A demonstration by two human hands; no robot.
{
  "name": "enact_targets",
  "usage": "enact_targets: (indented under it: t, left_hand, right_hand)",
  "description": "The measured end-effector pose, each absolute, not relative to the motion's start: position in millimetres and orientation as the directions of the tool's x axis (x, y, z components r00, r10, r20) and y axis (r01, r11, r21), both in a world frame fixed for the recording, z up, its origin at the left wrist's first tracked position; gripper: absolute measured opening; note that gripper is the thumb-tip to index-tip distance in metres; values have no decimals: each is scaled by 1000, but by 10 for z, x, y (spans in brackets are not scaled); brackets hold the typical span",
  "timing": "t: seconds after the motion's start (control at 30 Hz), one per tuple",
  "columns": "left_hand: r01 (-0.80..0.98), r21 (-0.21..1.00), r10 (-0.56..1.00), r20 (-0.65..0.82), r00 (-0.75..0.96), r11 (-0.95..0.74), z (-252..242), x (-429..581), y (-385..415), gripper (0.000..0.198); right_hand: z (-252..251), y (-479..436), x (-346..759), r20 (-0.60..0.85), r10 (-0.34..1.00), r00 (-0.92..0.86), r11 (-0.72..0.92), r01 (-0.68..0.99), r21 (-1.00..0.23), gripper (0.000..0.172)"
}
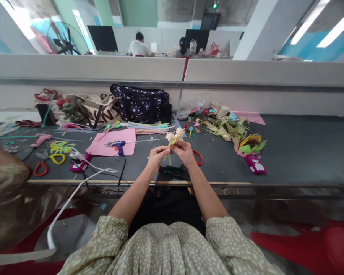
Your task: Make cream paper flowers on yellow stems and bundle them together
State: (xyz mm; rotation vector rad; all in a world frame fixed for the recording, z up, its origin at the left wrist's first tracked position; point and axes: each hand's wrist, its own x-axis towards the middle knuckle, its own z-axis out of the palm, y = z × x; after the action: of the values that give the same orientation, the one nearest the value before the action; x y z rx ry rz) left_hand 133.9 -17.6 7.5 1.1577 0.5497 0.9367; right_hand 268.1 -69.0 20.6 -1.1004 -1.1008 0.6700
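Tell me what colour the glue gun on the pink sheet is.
The glue gun is mostly blue, with an orange trigger; the head view shows it.

The head camera looks forward and down at the nearby workbench (301, 152).

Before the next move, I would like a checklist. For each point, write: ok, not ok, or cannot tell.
1. Cream flower piece supported: ok, fingers of the left hand and right hand are at its base.
2. One hand free: not ok, both are occupied.
3. Blue glue gun lying on the pink sheet: ok.
4. Glue gun hot: cannot tell.
5. Dried husks apart from the hands: ok, they lie farther right on the table.
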Motion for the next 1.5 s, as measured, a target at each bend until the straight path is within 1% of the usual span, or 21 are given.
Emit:
enact_targets:
  t: [0.13, 0.3, 0.43, 0.6, 0.73, 0.8, 0.9, 1.0, 1.13, 1.3, 1.5]
  left_hand:
    - [-300, 937, 811, 35, 583, 176, 82, 1432, -24, 27]
    - [-287, 946, 767, 73, 638, 148, 17, 1638, 307, 24]
    - [-311, 943, 782, 107, 614, 115, -58, 1820, 531, 21]
    - [-296, 950, 826, 90, 556, 96, -119, 1901, 638, 19]
    - [-218, 968, 830, 23, 558, 120, -158, 1863, 640, 18]
    - [-202, 969, 836, -11, 549, 145, -177, 1843, 631, 17]
    - [-187, 968, 843, -40, 537, 165, -191, 1829, 609, 17]
    - [-193, 966, 851, -46, 522, 171, -192, 1833, 579, 18]
    - [-235, 957, 872, -33, 488, 168, -200, 1850, 545, 16]
    - [-266, 948, 883, -34, 467, 177, -205, 1858, 531, 15]
    - [-305, 932, 873, -24, 488, 197, -186, 1864, 501, 17]
  right_hand:
    - [192, -576, 2799, 311, 885, 348, 318, 39, -947, 23]
    - [135, -322, 2999, 298, 894, 335, 304, 36, -952, 24]
    - [111, -115, 3112, 287, 873, 394, 302, 26, -953, 24]
    - [-8, 43, 3141, 296, 848, 440, 339, -20, -940, 20]
    - [-154, 64, 3141, 343, 791, 507, 351, 82, -933, 17]
    - [-193, 51, 3144, 345, 793, 502, 325, 130, -937, 16]
    - [-204, 33, 3143, 343, 804, 486, 307, 156, -939, 14]
    - [-204, 27, 3126, 337, 790, 512, 301, 154, -941, 13]
    - [-231, 21, 3084, 306, 769, 562, 304, 99, -947, 17]
    - [-254, 8, 3048, 282, 766, 577, 298, 70, -952, 16]
    - [-243, -5, 3046, 284, 783, 553, 270, 110, -957, 15]
